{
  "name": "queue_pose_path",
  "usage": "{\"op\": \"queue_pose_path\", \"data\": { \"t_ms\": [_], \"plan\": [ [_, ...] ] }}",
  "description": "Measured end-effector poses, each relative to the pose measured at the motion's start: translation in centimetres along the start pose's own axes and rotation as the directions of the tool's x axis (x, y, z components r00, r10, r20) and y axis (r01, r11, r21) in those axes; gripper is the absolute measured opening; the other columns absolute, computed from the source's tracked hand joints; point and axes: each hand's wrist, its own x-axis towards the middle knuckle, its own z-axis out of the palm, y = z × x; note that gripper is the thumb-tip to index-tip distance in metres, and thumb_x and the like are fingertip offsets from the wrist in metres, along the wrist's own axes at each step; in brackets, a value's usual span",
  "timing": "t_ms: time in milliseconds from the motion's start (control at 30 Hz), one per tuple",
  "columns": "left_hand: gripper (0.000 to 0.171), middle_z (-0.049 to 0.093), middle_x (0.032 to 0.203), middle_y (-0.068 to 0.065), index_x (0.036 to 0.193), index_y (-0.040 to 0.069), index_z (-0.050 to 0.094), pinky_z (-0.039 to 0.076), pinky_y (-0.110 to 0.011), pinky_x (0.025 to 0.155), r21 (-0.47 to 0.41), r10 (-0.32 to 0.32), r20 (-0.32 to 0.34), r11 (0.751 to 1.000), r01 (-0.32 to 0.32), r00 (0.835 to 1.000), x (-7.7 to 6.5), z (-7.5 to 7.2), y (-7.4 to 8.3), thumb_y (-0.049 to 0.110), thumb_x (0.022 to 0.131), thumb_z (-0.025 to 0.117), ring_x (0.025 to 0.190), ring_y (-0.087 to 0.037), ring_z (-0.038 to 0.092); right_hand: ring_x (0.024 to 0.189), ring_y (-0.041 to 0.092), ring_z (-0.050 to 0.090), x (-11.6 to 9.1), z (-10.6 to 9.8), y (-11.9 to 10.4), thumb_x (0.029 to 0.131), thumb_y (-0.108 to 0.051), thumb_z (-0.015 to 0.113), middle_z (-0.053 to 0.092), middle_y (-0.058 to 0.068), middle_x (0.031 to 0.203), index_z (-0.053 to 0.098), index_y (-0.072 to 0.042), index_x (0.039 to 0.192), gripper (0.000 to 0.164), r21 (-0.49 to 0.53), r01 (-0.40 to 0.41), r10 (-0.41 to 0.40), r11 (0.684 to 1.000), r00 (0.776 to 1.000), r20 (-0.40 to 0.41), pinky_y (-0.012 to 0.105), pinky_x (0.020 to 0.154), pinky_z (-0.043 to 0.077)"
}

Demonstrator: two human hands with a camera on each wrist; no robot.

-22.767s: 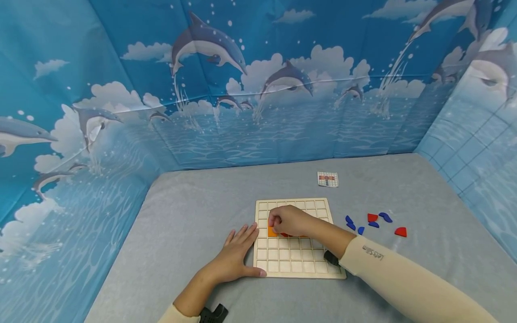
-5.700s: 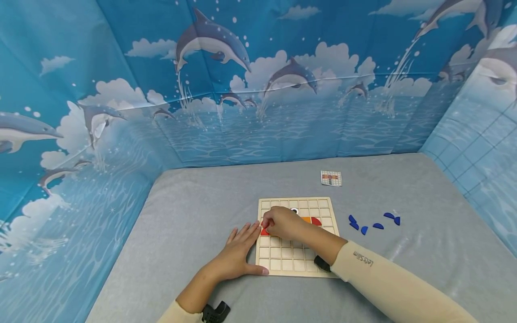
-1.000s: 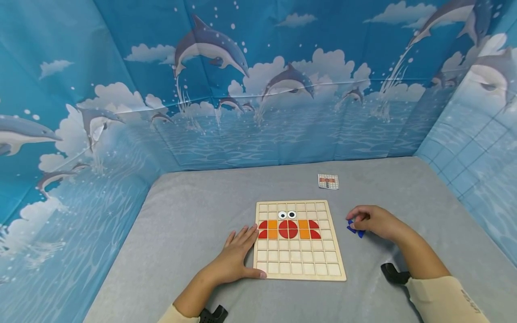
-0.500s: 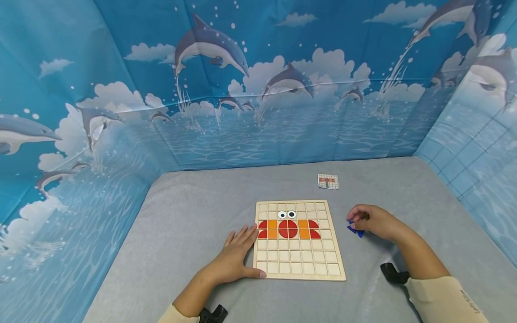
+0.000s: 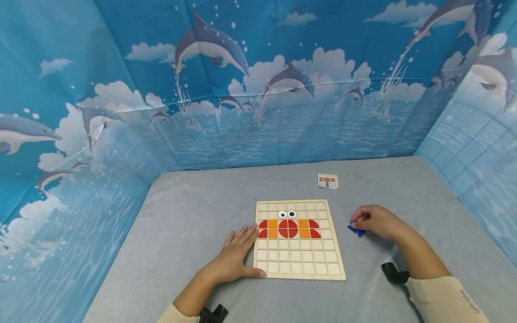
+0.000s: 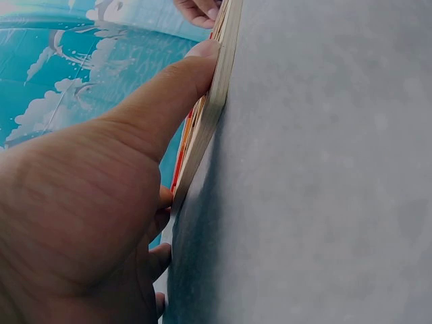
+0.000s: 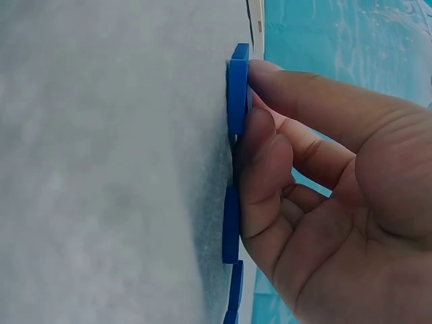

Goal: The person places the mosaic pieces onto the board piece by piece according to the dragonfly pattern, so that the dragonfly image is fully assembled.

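My left hand (image 5: 236, 253) rests with spread, straight fingers along the left edge of a square wooden grid board (image 5: 300, 256), its thumb over the near-left corner. In the board's cells lie red quarter-round pieces (image 5: 288, 229), orange square pieces (image 5: 272, 229) and two eye pieces (image 5: 286, 215). Right of the board, my right hand (image 5: 377, 220) is down at the blue puzzle pieces (image 5: 361, 233). In the right wrist view its thumb and curled index finger pinch a blue piece (image 7: 237, 98); more blue pieces (image 7: 231, 226) lie beside the fingers. The hand hides part of the group.
A small picture card (image 5: 328, 181) with a printed grid pattern lies behind the board. Grey cloth (image 5: 202, 202) covers the table. A blue dolphin-print curtain (image 5: 258, 130) stands along the back and sides.
The right hand has left the board for the blue pieces, shifting slightly right in the last half second. The loose red pieces now lie on the board. The left hand stays put.
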Motion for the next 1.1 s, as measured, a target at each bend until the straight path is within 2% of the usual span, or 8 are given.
{"op": "queue_pose_path", "data": {
  "t_ms": [200, 467, 733, 933, 1100],
  "plan": [
    [0.12, 0.009, 0.172, 0.006, 0.164, 0.016, 0.017, 0.001, -0.059, 0.126, -0.005, 0.002, 0.003, 1.0, -0.002, 1.0, 0.0, -0.1, 0.0, 0.07, 0.075, 0.076, 0.16, -0.025, 0.006, 0.075, 0.019, 0.055, 0.0, 0.1, -0.1, 0.093, -0.016, 0.07, 0.062, 0.004, 0.084, 0.068, -0.003, 0.099, 0.015, -0.003, 0.001, -0.001, 1.0, 1.0, 0.0, 0.032, 0.063, 0.049],
    [0.119, 0.011, 0.172, 0.004, 0.164, 0.015, 0.018, 0.002, -0.061, 0.126, 0.002, 0.014, -0.007, 1.0, -0.014, 1.0, 0.1, 0.0, -0.2, 0.069, 0.075, 0.076, 0.16, -0.027, 0.008, 0.076, 0.019, 0.055, -0.1, -0.1, -0.2, 0.094, -0.015, 0.069, 0.063, 0.005, 0.086, 0.066, -0.003, 0.1, 0.014, 0.007, 0.052, -0.052, 0.999, 0.999, 0.006, 0.032, 0.062, 0.048],
    [0.119, 0.012, 0.172, 0.003, 0.163, 0.014, 0.019, 0.002, -0.061, 0.126, -0.01, 0.017, -0.005, 1.0, -0.017, 1.0, 0.1, -0.1, 0.1, 0.069, 0.075, 0.076, 0.16, -0.028, 0.008, 0.081, 0.018, 0.059, 0.0, -0.3, 0.0, 0.098, -0.022, 0.066, 0.067, 0.007, 0.097, 0.069, -0.003, 0.12, 0.029, 0.054, 0.052, -0.05, 0.997, 0.998, -0.038, 0.03, 0.069, 0.052],
    [0.118, 0.012, 0.172, 0.002, 0.163, 0.014, 0.02, 0.003, -0.061, 0.126, -0.011, 0.013, -0.001, 1.0, -0.013, 1.0, 0.1, -0.1, 0.2, 0.068, 0.075, 0.077, 0.16, -0.028, 0.008, 0.089, 0.018, 0.067, -0.3, 0.0, -1.4, 0.103, -0.02, 0.059, 0.07, 0.013, 0.108, 0.064, -0.002, 0.131, 0.034, 0.152, 0.075, -0.072, 0.986, 0.997, -0.027, 0.03, 0.076, 0.058],
    [0.118, 0.012, 0.172, 0.004, 0.163, 0.015, 0.019, 0.002, -0.061, 0.126, -0.01, -0.001, 0.0, 1.0, 0.001, 1.0, 0.2, 0.0, 0.1, 0.068, 0.075, 0.077, 0.16, -0.027, 0.008, 0.09, 0.022, 0.066, -0.8, 0.8, -3.3, 0.101, -0.022, 0.062, 0.068, 0.012, 0.105, 0.066, -0.003, 0.123, 0.03, 0.173, 0.138, -0.132, 0.975, 0.99, -0.048, 0.033, 0.075, 0.057]
  ]
}}
